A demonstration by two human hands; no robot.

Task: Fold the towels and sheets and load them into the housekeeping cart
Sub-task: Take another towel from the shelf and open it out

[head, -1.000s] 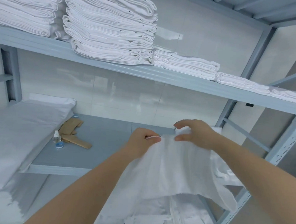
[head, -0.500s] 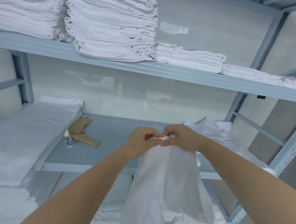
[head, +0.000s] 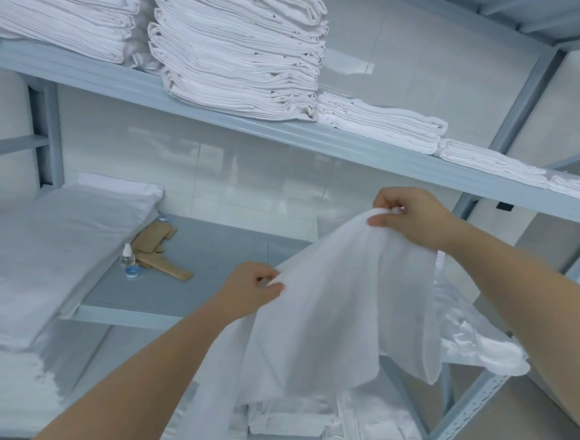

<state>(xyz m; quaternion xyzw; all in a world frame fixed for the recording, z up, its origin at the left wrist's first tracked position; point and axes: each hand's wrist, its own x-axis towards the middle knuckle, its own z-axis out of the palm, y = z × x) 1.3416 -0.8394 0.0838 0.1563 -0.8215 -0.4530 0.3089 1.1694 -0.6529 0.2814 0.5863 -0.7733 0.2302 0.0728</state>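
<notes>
— White cloth, is it in the middle of the frame?

— Yes, the white sheet [head: 337, 302] hangs in the lower centre, in front of the grey metal shelf [head: 180, 291]. The right hand [head: 415, 218] holds its top edge, right of centre and higher. The left hand [head: 252, 292] holds another part of the edge, lower and more to the left.

— How are the fingers?

— On both hands they are curled and pinch the cloth between thumb and fingers. The two hands are well apart, and the edge runs tilted between them.

— What lies around?

— In the upper left, a tall stack of folded linen [head: 238, 54] sits on the upper shelf [head: 355, 145], with lower stacks [head: 381, 123] beside it to the right. At the left of the frame a large white pad [head: 39, 247] lies on the middle shelf. Near it stand a small clear bottle [head: 127, 256] and a blue cap [head: 133, 272], and just beside them lie brown flat pieces [head: 162, 255]. More white linen [head: 336, 425] lies on the bottom shelf, behind the hanging sheet.
</notes>
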